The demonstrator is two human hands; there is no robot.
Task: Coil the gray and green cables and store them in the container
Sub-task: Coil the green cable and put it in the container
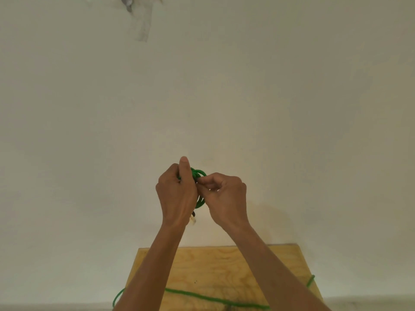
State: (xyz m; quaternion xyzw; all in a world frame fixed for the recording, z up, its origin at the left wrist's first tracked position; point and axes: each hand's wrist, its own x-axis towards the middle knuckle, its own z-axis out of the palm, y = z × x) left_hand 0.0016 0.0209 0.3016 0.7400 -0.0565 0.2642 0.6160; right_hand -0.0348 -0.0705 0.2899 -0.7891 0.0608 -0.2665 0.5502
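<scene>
Both hands are raised in front of the white wall. My left hand grips a small bundle of green cable loops, thumb pointing up. My right hand pinches the same loops from the right side. A clear plug end of the cable dangles below my left hand. The loose rest of the green cable trails across the wooden table at the bottom of the view and loops off its left and right edges. No gray cable and no container are in view.
A plain white wall fills most of the view. A strip of pale tape hangs on it at the top. The light plywood table stands against the wall below my forearms.
</scene>
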